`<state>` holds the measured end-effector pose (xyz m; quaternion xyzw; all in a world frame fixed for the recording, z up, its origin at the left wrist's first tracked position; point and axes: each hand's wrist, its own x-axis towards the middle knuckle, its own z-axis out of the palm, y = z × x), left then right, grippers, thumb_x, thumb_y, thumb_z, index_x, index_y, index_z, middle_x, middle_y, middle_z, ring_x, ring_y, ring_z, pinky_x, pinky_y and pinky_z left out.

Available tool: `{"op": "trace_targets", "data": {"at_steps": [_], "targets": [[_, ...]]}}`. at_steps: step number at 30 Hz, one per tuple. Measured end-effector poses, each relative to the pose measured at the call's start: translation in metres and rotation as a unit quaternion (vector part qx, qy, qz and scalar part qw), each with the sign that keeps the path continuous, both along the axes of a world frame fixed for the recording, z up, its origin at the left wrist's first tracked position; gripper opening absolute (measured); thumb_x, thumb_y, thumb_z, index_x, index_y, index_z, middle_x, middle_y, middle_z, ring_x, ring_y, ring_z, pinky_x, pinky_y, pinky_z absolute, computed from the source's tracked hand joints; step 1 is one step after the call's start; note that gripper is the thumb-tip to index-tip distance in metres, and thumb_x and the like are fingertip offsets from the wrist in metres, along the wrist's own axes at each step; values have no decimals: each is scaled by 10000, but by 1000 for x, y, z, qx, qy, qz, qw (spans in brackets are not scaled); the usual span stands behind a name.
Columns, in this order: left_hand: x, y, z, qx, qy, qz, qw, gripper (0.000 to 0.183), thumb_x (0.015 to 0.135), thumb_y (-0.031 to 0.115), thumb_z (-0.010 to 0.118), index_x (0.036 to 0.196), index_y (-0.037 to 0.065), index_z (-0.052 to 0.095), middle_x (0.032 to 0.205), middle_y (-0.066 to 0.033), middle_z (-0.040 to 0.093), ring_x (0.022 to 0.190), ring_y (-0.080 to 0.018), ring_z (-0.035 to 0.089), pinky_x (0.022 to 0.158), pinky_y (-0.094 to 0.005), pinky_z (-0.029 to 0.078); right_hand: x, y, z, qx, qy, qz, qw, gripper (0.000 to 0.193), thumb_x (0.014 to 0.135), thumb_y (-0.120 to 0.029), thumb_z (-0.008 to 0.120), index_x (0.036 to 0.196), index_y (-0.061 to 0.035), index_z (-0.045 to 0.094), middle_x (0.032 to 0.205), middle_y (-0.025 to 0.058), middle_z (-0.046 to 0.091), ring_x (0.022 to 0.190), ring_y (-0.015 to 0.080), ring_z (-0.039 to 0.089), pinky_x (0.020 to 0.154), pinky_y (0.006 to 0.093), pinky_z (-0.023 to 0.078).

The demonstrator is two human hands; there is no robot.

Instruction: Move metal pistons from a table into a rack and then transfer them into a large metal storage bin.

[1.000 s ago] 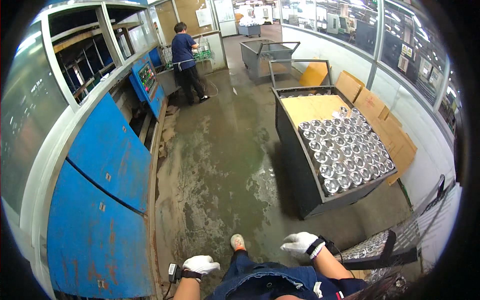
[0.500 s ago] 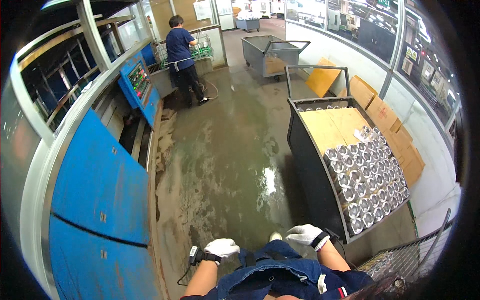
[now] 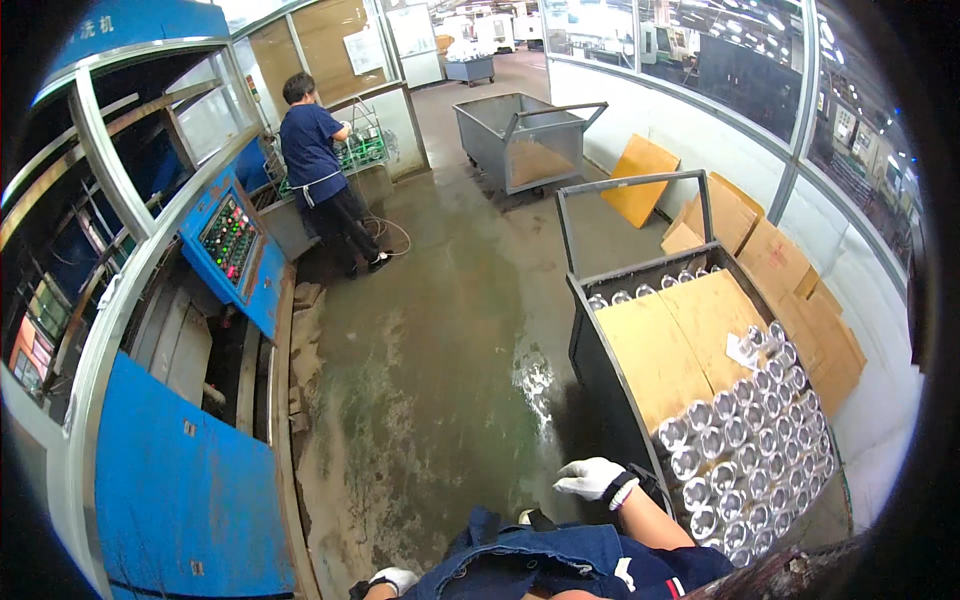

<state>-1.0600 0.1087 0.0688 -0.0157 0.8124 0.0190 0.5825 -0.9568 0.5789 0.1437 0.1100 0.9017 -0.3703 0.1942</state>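
My right hand (image 3: pixel 592 479), in a white glove with a dark strap at the wrist, is held in front of me, holding nothing. Its fingers point left, loosely stretched out. Close to its right stands a dark metal cart (image 3: pixel 607 372) full of shiny metal cylinders (image 3: pixel 735 432) in rows. Two flat cardboard sheets (image 3: pixel 655 345) cover the cart's middle, and a small white paper lies by the cylinders. My left hand (image 3: pixel 396 578), also gloved, shows only partly at the lower edge beside my dark blue clothing; its fingers are mostly hidden.
Blue machine panels (image 3: pixel 185 490) and a control panel (image 3: pixel 232 240) line the left. A co-worker (image 3: pixel 312 150) stands at the far left by a green wire basket (image 3: pixel 362 152). Ahead is a grey cart (image 3: pixel 483 148). Cardboard (image 3: pixel 775 255) leans on the right wall. The floor (image 3: pixel 430 330) looks wet.
My view has moved forward and tilted up, so the machine, co-worker and carts appear nearer. My left hand has dropped to the lower edge; my right hand stays out in front.
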Motion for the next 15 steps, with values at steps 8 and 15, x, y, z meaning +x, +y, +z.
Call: {"op": "trace_targets", "data": {"at_steps": [8, 15], "targets": [[-133, 73, -57, 36, 11, 138, 990, 433, 864, 443, 595, 1097, 112, 747, 1117, -116, 741, 1039, -272, 699, 902, -416, 513, -182, 65, -3, -50, -7, 14, 999, 591, 920, -556, 601, 1246, -68, 672, 1204, 183, 695, 1135, 319, 661, 993, 379, 498], [-317, 115, -142, 26, -48, 112, 992, 422, 862, 438, 606, 1085, 113, 755, 1094, -111, 748, 1002, -258, 710, 887, -417, 519, -322, 113, 9, -17, -56, 44, 997, 582, 939, -559, 565, 1235, -72, 680, 1191, 194, 693, 1147, 351, 640, 1002, 401, 484]]}}
